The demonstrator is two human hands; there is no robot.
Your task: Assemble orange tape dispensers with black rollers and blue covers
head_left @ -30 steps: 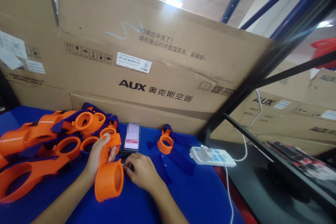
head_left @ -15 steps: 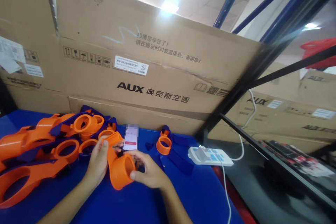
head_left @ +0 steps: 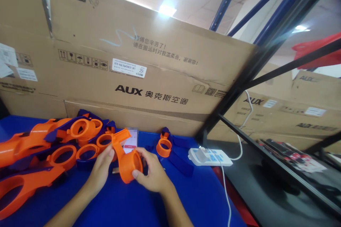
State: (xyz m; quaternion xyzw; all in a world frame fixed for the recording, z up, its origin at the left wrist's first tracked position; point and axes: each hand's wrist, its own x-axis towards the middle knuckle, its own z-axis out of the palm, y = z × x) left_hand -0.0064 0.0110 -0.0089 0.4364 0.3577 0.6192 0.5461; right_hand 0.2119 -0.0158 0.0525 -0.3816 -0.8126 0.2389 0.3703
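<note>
In the head view, both hands hold one orange plastic part point(head_left: 125, 156) just above the blue worktop point(head_left: 186, 198), in front of a phone point(head_left: 130, 141). The left hand point(head_left: 102, 168) closes its fingers on the flat handle end, while the right hand point(head_left: 151, 173) wraps its fingers around the ring end. The part looks rigid, light and smooth, best taken at the ring wall or the handle. Its long axis runs from the ring, low near the person, up and away to the handle tip; the ring's opening faces right. More orange parts point(head_left: 39, 149) lie to the left, a power strip point(head_left: 210, 156) to the right.
</note>
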